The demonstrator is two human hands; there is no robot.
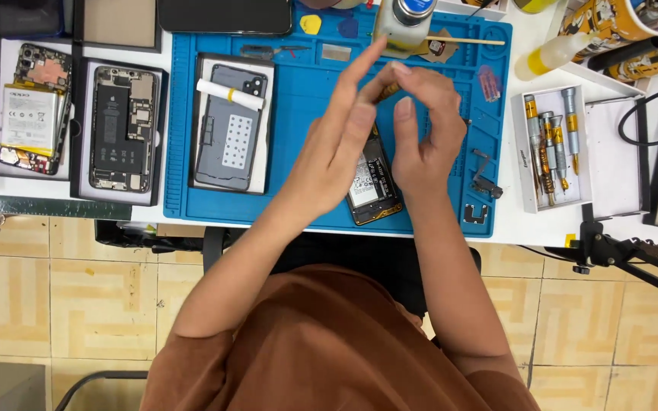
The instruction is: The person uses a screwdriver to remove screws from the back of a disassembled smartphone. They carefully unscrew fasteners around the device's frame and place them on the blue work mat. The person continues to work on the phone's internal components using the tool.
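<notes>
Opened phone (pixel 373 186) lying back-off on the blue mat (pixel 306 160), near its front edge, partly hidden beneath both hands. Likely light, stiff in the frame yet fragile inside: exposed battery and boards, best gripped by the long side edges, never by the innards. Left hand (pixel 336 144) raised above the phone, fingers stretched long and mostly straight, fingertips meeting the right hand's near the top. Right hand (pixel 424 133) curled, thumb and fingers pinching a slim brown-tipped tool (pixel 388 92), seemingly a small screwdriver; exact grip partly hidden. Tool probably slippery and thin, easy to roll between fingertips.

Containers: white tray (pixel 551 148) to the right on the table (pixel 535 221), holding several precision screwdrivers with gold and silver handles, standing side by side. Shallow box (pixel 231 122) on the mat's left part, carrying a grey phone back with a white roll laid across its top. Two dark trays (pixel 119 129) further left, each with an opened phone, innards showing. Silver-capped bottle (pixel 404 23) at the mat's far edge, a thin wooden stick (pixel 466 40) beside it. Small black parts (pixel 484 183) loose on the mat, just right of the right hand.
</notes>
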